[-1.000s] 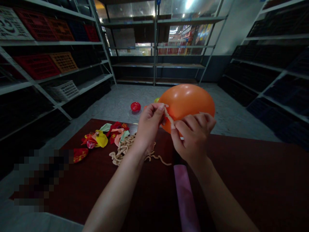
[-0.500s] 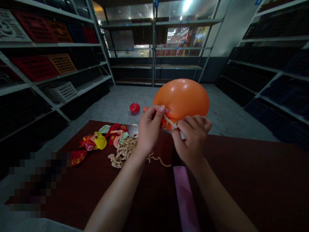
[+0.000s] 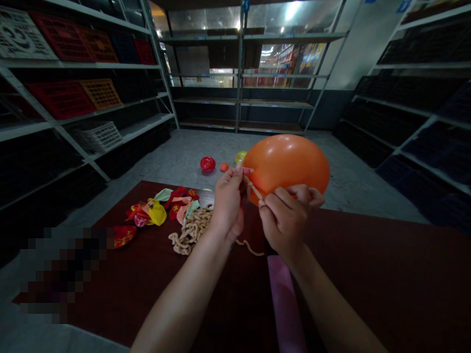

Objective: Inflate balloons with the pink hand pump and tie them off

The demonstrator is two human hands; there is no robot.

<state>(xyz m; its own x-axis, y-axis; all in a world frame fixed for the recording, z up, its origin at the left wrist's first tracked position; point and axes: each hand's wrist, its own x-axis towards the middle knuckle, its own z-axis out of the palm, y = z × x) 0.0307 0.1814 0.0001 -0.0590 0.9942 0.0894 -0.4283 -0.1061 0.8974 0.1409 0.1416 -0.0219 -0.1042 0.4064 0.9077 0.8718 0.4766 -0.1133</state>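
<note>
An inflated orange balloon hovers above the far edge of a dark red table. A short beige string runs taut between both hands at the balloon's neck. My left hand pinches the upper end of the string against the balloon. My right hand grips the lower end of the string and the balloon's neck beneath the balloon.
A pile of beige strings and several flat coloured balloons lie on the table's left. A pink tube lies near me. A red bowl and small balls sit on the floor. Shelving with crates lines the room.
The balloon and both hands have shifted slightly right and lower. The string is pulled tighter, and my right hand's fingers have curled closer under the balloon.
</note>
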